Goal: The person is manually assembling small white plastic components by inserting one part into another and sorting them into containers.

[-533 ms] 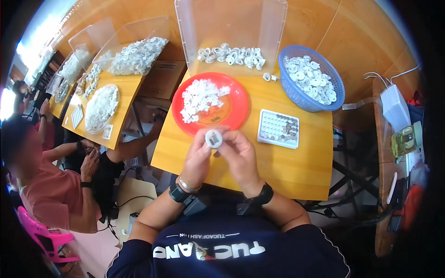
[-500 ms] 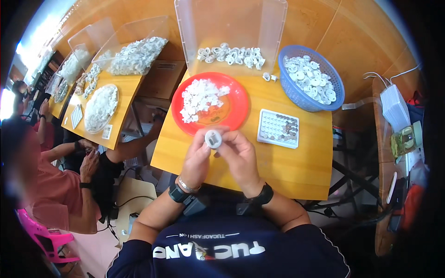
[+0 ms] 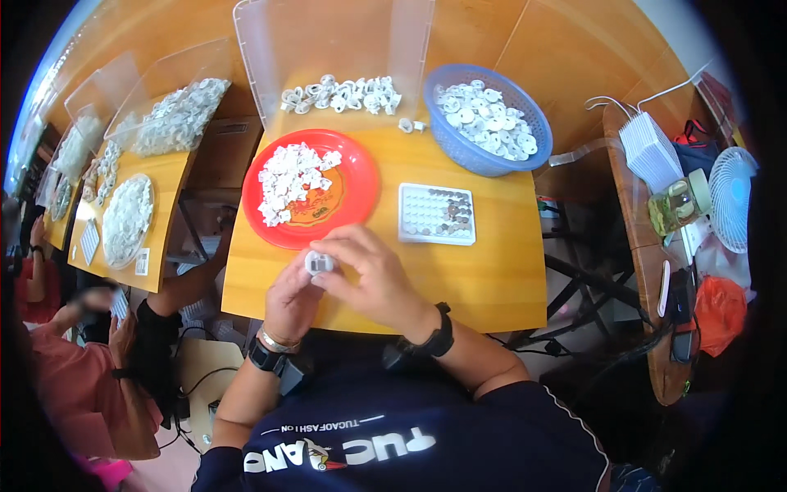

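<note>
A small round white plastic part (image 3: pixel 318 262) with a grey, metallic-looking inset on its face is held between both hands, just in front of the red plate (image 3: pixel 361 184). My left hand (image 3: pixel 291 297) grips it from the left, fingers closed. Thumb and fingers of my right hand (image 3: pixel 365 271) pinch its right side and top edge. Small white pieces (image 3: pixel 293 174) lie heaped on the plate. To the right of my hands, a white tray (image 3: pixel 438 240) holds rows of small round pieces, dark grey on its right side.
A blue basket (image 3: pixel 459 154) full of white round parts stands at the back right. Behind the plate, white ring-shaped parts (image 3: pixel 344 94) lie at a see-through bin (image 3: pixel 336 41). A co-worker (image 3: pixel 90 369) sits at the left table (image 3: pixel 164 221). A side table (image 3: pixel 656 353) stands right.
The view has swung to the right, so the table sits further left and a fan shows. Both hands still hold the white part; my right fingers have shifted round its upper edge.
</note>
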The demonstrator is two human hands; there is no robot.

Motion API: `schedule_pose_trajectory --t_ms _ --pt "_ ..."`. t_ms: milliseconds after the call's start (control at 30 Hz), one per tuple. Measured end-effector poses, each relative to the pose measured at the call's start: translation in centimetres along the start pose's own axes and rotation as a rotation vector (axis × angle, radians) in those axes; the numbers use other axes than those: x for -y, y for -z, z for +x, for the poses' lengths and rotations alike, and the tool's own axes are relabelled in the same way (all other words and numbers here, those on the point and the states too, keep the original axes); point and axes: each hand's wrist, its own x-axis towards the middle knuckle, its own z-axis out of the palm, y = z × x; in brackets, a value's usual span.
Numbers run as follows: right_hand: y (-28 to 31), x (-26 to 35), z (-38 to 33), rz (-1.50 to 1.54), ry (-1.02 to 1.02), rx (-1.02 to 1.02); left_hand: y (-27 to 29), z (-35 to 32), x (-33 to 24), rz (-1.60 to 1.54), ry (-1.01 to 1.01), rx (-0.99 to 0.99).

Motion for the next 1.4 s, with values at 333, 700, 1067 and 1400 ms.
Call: schedule_pose_trajectory --t_ms 333,700,1067,1400 --pt "1.4 -0.7 -0.7 -0.061 0.025 0.057 1.7 -0.1 0.7 -0.178 0.058 -0.016" --pt "11.0 -6.4 -2.5 -0.637 -0.18 0.031 1.8 -0.4 0.4 -0.27 0.012 0.038" --pt "10.2 -7.1 -1.3 -0.659 -0.129 0.066 1.0 -0.7 0.2 -0.384 0.011 0.125" --pt "2.5 1.7 0.2 0.192 -0.041 0.029 0.7 -1.2 -0.2 -0.296 0.006 0.151"
